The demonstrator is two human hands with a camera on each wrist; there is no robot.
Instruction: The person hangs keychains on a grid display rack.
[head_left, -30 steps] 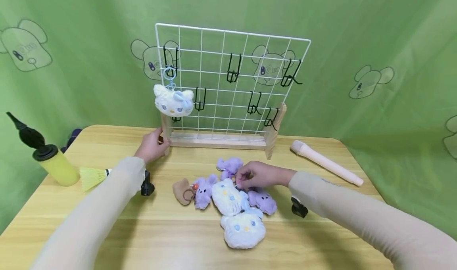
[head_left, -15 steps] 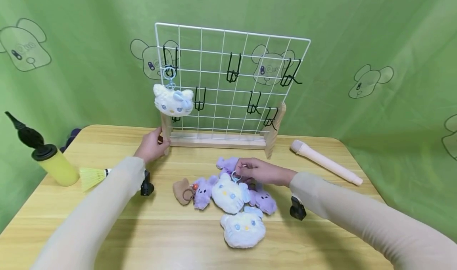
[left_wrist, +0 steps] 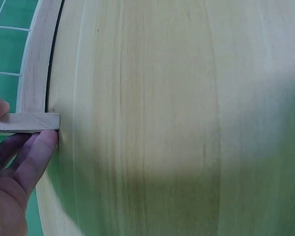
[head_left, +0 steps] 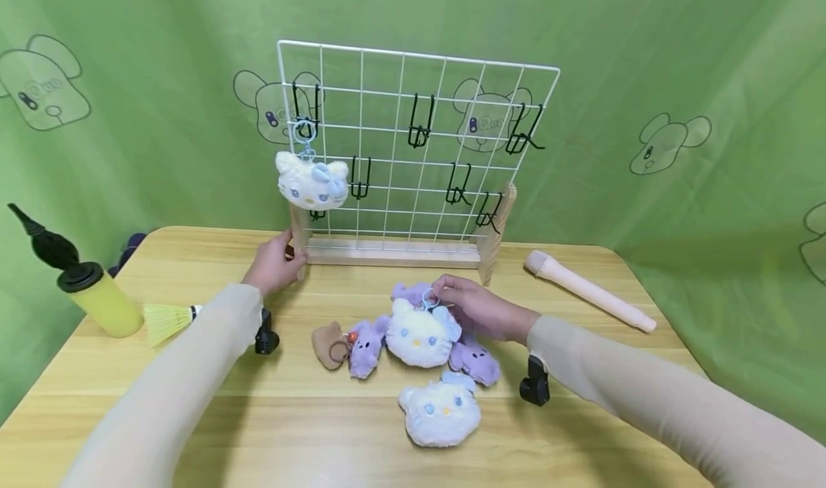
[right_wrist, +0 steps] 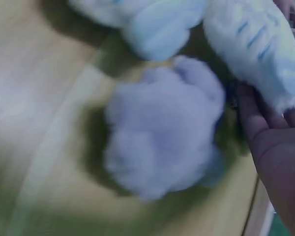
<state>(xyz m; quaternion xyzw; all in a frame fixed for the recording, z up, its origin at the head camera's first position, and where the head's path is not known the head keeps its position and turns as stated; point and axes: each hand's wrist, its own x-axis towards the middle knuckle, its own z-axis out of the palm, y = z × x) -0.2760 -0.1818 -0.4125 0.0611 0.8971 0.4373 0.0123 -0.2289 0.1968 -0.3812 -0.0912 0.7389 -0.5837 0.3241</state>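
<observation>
My right hand [head_left: 480, 307] pinches the light-blue ring [head_left: 430, 298] of a white plush cat-head keychain [head_left: 422, 336], which hangs face forward over several purple plush charms [head_left: 476, 361]. In the right wrist view, its furry side [right_wrist: 258, 44] lies against my fingers [right_wrist: 253, 110]. Thumb and fingers of my left hand [head_left: 274, 264] grip the wooden foot [left_wrist: 27, 122] at the left end of the grid rack. On the table in front lies a second white cat plush [head_left: 440, 415]. A third one [head_left: 312, 181] hangs from a black hook at the rack's upper left.
The white wire grid [head_left: 403, 126] carries several black hooks [head_left: 419, 131]. A brown charm [head_left: 329, 346] lies beside the purple plushes. To the left are a yellow pump [head_left: 106, 305] and a yellow shuttlecock [head_left: 166, 322]; a pale pink microphone [head_left: 589, 289] lies at the right.
The right hand has taken the ring and lifted the white cat plush up and back, off the lower cat plush, and it now hangs upright. The left hand stays at the rack's foot.
</observation>
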